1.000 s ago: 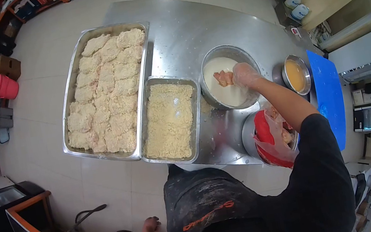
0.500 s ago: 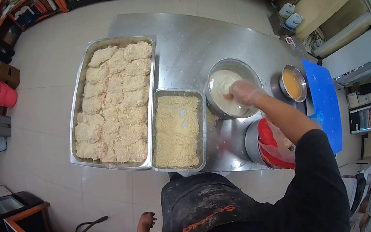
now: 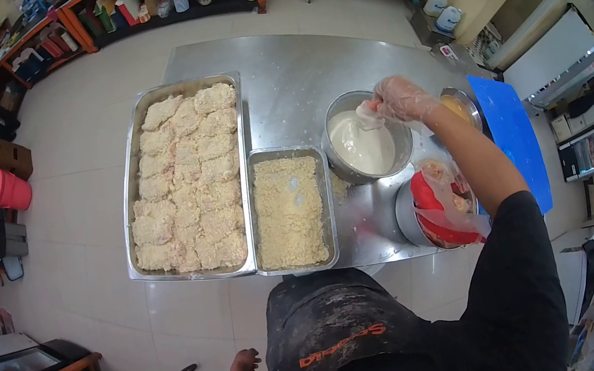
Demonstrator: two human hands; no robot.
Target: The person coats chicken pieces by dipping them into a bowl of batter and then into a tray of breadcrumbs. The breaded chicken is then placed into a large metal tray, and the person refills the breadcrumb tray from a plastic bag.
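Note:
My right hand (image 3: 402, 98), in a clear plastic glove, grips a batter-coated piece of chicken (image 3: 369, 115) at the rim of a round metal pot. White batter (image 3: 361, 144) fills much of that pot (image 3: 403, 144). My left hand (image 3: 246, 361) is bare and hangs low beside my apron, fingers loosely bent and holding nothing. Left of the pot is a small metal tray (image 3: 330, 207) of pale crumbs (image 3: 289, 219). Beside it, a large metal tray (image 3: 134, 242) carries rows of crumb-coated pieces (image 3: 187, 173).
Nearer me, a metal pot (image 3: 408, 217) holds raw meat (image 3: 462, 200) and a red and clear plastic bag (image 3: 437, 216). Behind my right wrist is a bowl of orange liquid (image 3: 458, 109), partly hidden. A blue board (image 3: 511, 140) lies at the right of the steel table (image 3: 277, 70).
My right hand has risen out of the batter toward the pot's far right rim, lifting the coated piece into sight. My left hand stays low. The camera view has shifted slightly.

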